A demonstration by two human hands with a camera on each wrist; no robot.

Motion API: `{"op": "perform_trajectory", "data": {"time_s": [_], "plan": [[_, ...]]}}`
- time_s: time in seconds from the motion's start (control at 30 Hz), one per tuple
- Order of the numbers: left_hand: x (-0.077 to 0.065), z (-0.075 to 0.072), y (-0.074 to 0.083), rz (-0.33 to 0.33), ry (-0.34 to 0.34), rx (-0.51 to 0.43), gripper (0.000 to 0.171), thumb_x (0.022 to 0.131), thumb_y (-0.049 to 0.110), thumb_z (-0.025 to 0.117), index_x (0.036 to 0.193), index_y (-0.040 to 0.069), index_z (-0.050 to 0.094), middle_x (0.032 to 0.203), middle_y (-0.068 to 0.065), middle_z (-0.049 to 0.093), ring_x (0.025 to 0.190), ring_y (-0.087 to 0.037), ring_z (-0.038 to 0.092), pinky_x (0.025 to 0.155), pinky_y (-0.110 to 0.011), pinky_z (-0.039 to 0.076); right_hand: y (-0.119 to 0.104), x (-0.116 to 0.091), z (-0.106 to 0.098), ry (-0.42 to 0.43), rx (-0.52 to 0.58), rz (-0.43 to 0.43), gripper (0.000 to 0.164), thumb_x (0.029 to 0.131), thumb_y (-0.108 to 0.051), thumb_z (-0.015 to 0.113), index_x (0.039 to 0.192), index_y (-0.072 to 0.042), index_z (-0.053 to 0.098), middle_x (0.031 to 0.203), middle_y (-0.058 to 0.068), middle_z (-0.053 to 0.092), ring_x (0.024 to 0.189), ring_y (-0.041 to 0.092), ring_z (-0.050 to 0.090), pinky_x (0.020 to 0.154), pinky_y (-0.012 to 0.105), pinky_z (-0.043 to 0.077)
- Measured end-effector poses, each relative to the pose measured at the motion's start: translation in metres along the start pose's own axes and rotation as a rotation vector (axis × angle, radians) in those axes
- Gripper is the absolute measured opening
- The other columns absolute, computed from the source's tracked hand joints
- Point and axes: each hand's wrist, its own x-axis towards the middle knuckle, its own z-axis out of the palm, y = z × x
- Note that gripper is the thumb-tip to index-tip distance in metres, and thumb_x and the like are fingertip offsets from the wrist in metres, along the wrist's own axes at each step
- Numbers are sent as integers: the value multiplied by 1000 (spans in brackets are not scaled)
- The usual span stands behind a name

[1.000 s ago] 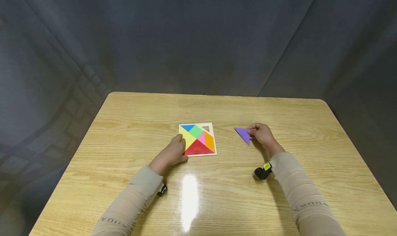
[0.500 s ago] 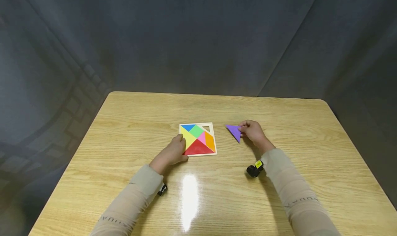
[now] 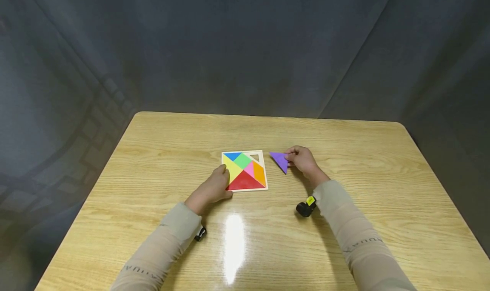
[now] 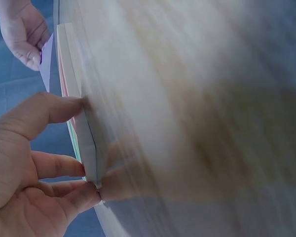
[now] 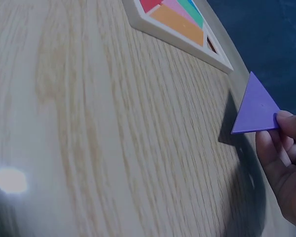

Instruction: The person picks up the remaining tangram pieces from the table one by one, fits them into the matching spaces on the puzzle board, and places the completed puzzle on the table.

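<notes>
A square tangram tray (image 3: 249, 190) with a pale frame lies on the table, holding blue, green, yellow, pink, orange and red pieces. At its top right corner is a small triangular cut-out (image 3: 255, 158). My left hand (image 3: 209, 189) grips the tray's lower left side; in the left wrist view the thumb and fingers (image 4: 59, 166) meet its edge. My right hand (image 3: 305, 161) pinches a purple triangle (image 3: 280, 160) by one corner, just right of the tray and apart from it. The right wrist view shows this triangle (image 5: 259, 108) raised, with its shadow on the table.
Wood-grain table (image 3: 153, 146) under both hands, its far edge before a dark curtain (image 3: 245, 52). A black wrist camera (image 3: 305, 208) hangs under the right sleeve, another (image 3: 200, 233) under the left. Light glares on the tabletop near the front.
My right hand has carried the purple triangle leftward and slightly away from me, closer to the tray. The left hand and the tray have stayed in place.
</notes>
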Motion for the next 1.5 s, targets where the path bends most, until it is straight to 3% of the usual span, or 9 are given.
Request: {"op": "perform_trajectory", "data": {"time_s": [0.27,1.0,1.27,1.5], "plan": [[-1,0,0,12,-6,5,69,72,17,66,119,-21,34,127,-36,25,120,-40,21,99,-38,23,-5,1,10,-2,35,14,17,83,5,48,97,14,50,80,11,51,59,9,52,61,26,49],[-1,-1,1,18,7,10,66,71,17,67,116,-21,37,125,-36,27,119,-41,24,98,-37,24,-13,6,28,-28,28,-7,15,83,4,49,95,13,52,82,14,53,61,11,51,65,33,49],[-1,-1,1,14,6,9,67,71,17,67,117,-21,36,125,-36,27,118,-41,25,98,-38,25,-15,8,33,-28,11,-23,15,83,3,50,94,13,52,79,12,53,60,10,50,60,26,49],[-2,-3,1,2,-10,-6,68,72,17,66,119,-21,34,127,-35,25,119,-40,23,98,-37,25,-17,11,36,-29,-2,-9,16,83,3,50,95,13,53,80,13,53,63,11,50,63,28,49]]}}
